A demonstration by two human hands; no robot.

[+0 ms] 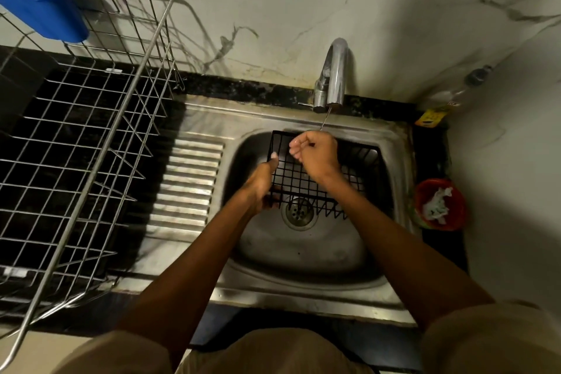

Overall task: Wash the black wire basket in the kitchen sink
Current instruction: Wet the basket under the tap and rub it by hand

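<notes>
A marble-veined wall backs a dark counter in the head view, the only one, and a steel sink [394, 143] is set into that counter with a ribbed drainboard [188, 182] on its left side. A chrome tap [334, 73] stands at the sink's back edge, and a thin stream of water is seen falling from its spout toward the back rim.

The black wire basket [303, 182] is held tilted in the back half of the basin, above the drain [299, 212]. Its long axis runs left to right, parallel to the sink's back edge, with its open grid turned toward the camera. Its left end is gripped by the left hand [261, 188], thumb laid up along the side wires and fingers curled under the lower rail. The right hand [315, 155] is placed in front of the basket's upper middle, fingers curled in; whether a wire is pinched or only rubbed cannot be told. That hand is the nearer one to the falling water, which lands just behind its knuckles.

A judgement: rinsing turns on bringing the basket's far rail under the stream, so a small shift toward the back edge is called for.

A silver dish rack [91, 136] is seen on the counter's left, a blue container [42, 3] at its far corner, and a red bowl [440, 203] beside the sink's right edge.
</notes>
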